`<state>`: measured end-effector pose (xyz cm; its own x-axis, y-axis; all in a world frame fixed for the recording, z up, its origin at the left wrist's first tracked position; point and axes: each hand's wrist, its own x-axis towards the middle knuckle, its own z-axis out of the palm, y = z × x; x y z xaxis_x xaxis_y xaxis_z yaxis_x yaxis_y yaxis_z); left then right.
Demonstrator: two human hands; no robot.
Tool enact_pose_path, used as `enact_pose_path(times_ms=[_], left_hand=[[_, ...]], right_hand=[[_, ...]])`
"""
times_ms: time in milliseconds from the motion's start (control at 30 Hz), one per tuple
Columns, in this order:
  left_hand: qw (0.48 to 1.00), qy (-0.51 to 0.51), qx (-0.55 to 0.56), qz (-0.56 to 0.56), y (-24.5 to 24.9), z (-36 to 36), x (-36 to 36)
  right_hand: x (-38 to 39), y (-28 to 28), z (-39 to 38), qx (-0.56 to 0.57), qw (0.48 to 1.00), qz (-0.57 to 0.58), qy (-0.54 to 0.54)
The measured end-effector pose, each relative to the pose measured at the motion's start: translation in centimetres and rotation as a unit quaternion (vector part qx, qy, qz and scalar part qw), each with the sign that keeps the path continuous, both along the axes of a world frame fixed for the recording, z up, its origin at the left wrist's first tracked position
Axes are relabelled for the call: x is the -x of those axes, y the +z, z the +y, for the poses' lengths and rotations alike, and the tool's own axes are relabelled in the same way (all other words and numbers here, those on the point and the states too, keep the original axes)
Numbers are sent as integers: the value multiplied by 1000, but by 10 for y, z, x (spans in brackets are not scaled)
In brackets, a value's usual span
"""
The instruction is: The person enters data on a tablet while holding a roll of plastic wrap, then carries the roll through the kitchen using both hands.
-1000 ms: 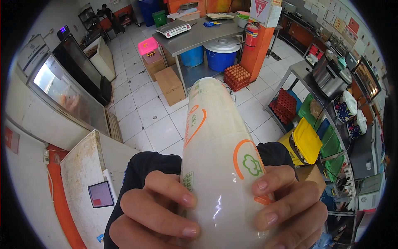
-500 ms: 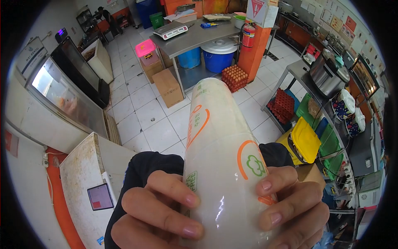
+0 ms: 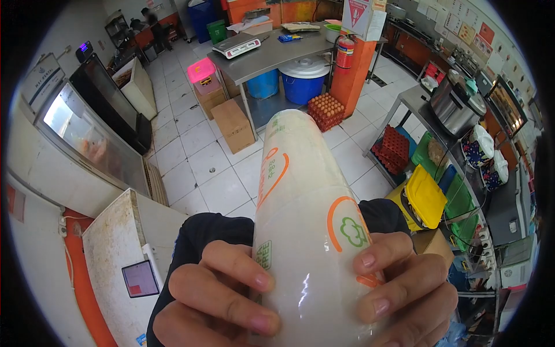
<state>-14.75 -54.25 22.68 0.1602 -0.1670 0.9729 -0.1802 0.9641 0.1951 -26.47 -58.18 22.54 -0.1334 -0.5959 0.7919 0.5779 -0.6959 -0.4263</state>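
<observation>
A long whitish cylindrical pack (image 3: 306, 231) in shiny plastic, printed in orange and green, stands up in front of me and tilts away at the top. Its exact contents I cannot make out. My left hand (image 3: 219, 295) wraps the pack's left side, fingers curled over the front. On the opposite side, my right hand (image 3: 407, 295) grips it in the same way. Both thumbs are hidden, and the lower end of the pack runs out of the picture.
Ahead stands a steel table (image 3: 254, 63) with a scale (image 3: 238, 48). Stacked eggs (image 3: 326, 110) and a cardboard box (image 3: 233, 124) sit on the tiled floor. A white cabinet (image 3: 115, 231) is at left; a rack with a large cooker (image 3: 457, 104) is at right. Another person (image 3: 155, 29) is far back.
The pack and both hands keep the same hold, with only a very slight shift left. In the distance, the other person has changed posture a little.
</observation>
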Motion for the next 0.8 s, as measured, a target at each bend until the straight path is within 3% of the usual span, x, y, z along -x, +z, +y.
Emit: enact_pose_path(times_ms=[133,233,367,533,600,633,700,800], left_hand=[[1000,4,-2,5,1,1,-2],[992,13,-24,120,9,1,8],[990,12,-24,137,3,6,3],[982,17,-34,183,-12,17,-2],[982,32,-46,178,-12,24,-5],[988,35,-38,149,-10,27,-11],[997,29,-9,68,-4,32,-27],[1000,25,-5,8,-1,51,-46]], right_hand=[[-5,0,0,11,1000,-4,1],[-11,-2,-3,51,998,-33,15],[-20,-5,-1,81,995,-53,6],[-22,-6,19,20,1000,-14,2],[-11,1,4,125,984,76,96],[6,13,-26,234,941,161,185],[0,14,-32,330,899,174,231],[-45,-9,-3,309,939,23,150]])
